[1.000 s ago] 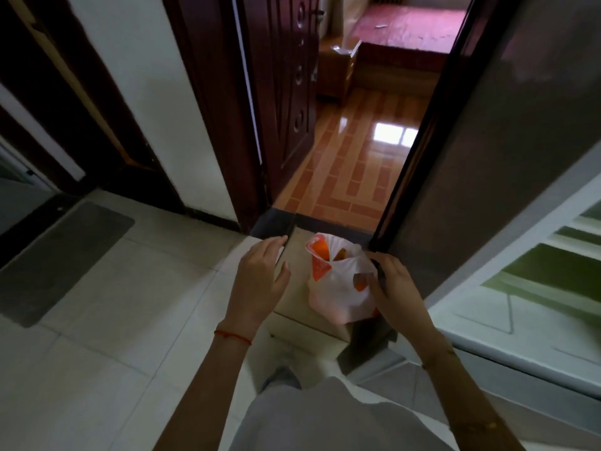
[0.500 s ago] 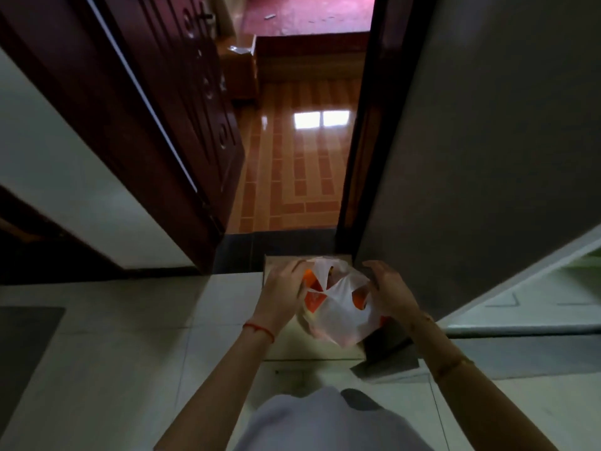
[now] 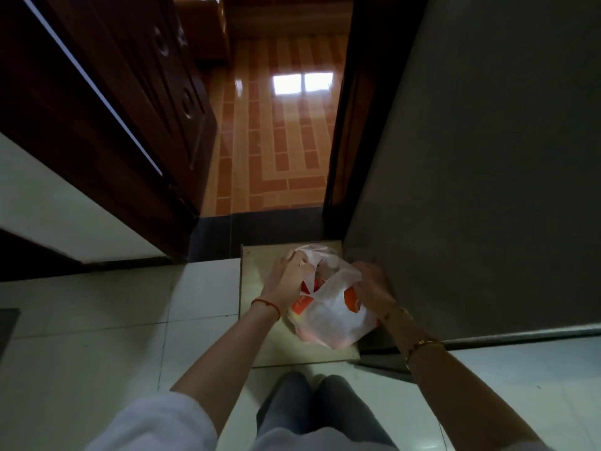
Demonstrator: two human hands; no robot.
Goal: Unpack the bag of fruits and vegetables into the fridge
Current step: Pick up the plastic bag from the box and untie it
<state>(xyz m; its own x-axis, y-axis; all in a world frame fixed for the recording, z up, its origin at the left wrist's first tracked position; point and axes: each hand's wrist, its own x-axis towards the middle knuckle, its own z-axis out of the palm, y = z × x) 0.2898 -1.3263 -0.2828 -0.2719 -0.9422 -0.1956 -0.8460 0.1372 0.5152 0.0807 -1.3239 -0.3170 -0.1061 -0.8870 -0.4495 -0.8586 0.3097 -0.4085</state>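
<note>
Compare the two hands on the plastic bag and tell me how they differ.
The left hand grips the white plastic bag at its upper left, near the top edge; the right hand holds the bag's right side, close to the grey fridge side. The left wrist wears a red string bracelet; the right wrist wears a gold bracelet. Both hands have fingers curled into the bag's plastic, apparently pulling it open.

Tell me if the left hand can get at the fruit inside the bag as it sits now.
Probably yes: the left hand already grips the plastic bag at its mouth, with orange fruit showing just beneath; the right hand holds the other side.
</note>
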